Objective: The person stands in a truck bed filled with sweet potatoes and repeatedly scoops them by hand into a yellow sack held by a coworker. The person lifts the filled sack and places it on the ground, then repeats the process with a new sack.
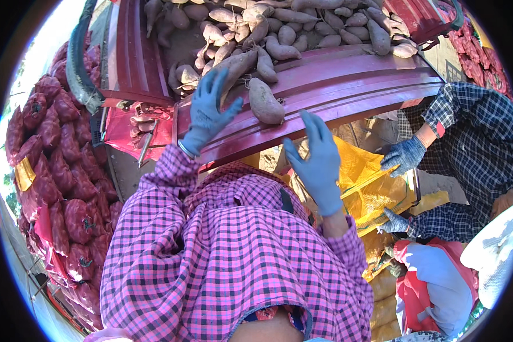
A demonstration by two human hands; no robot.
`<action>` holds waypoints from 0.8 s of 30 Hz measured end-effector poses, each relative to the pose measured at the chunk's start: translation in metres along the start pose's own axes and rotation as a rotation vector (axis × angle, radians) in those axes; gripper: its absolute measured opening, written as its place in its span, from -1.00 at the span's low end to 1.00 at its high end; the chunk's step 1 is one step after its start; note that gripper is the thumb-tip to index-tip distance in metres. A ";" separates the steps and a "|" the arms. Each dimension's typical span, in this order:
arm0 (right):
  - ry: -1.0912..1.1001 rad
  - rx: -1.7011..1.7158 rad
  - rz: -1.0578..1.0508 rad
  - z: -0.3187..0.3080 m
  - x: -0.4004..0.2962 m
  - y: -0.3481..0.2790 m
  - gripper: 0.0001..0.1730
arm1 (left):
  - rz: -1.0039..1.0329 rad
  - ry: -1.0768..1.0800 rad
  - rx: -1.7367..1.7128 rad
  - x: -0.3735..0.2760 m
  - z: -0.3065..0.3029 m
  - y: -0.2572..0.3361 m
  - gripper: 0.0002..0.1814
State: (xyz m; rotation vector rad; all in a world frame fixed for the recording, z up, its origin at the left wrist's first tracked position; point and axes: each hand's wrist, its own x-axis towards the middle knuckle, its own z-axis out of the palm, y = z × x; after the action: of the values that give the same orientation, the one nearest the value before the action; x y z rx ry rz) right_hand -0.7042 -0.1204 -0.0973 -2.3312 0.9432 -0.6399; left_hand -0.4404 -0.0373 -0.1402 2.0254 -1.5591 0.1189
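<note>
My left hand (209, 113), in a blue-grey glove, is raised over the edge of the red metal truck bed, fingers spread, holding nothing. My right hand (316, 162), gloved alike, is held palm inward beyond the lowered red metal side panel (346, 81), its fingers apart and nothing in it. Between the two hands, a large sweet potato (265, 101) lies on the panel, touched by neither. Just behind my left fingers is a long sweet potato (237, 70). A heap of sweet potatoes (282, 36) covers much of the bed.
Stacked red mesh sacks (68, 171) stand at the left. A red mesh bag (141, 128) hangs beside the bed's corner. At the right, a co-worker's gloved hands (404, 156) hold a yellow mesh sack (367, 179); another person (436, 286) bends below them.
</note>
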 end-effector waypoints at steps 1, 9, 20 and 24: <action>-0.044 -0.081 -0.040 0.015 0.018 -0.004 -0.20 | -0.058 -0.003 0.113 0.005 0.012 -0.015 -0.12; -0.384 -0.191 0.235 0.070 0.060 -0.016 -0.11 | -0.127 -0.253 0.040 0.018 0.046 -0.053 0.00; 0.284 1.286 0.548 -0.001 0.017 -0.002 -0.12 | -0.966 -0.455 -1.611 0.020 -0.032 0.020 -0.34; 0.566 1.158 0.541 -0.058 -0.074 0.020 -0.19 | -0.950 -0.728 -1.618 -0.012 0.005 0.070 -0.43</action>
State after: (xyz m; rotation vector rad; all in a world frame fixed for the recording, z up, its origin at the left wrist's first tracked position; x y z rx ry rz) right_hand -0.7964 -0.0958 -0.0836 -0.8445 0.9757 -1.2030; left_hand -0.5092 -0.0402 -0.1221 1.1015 -0.3080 -1.7325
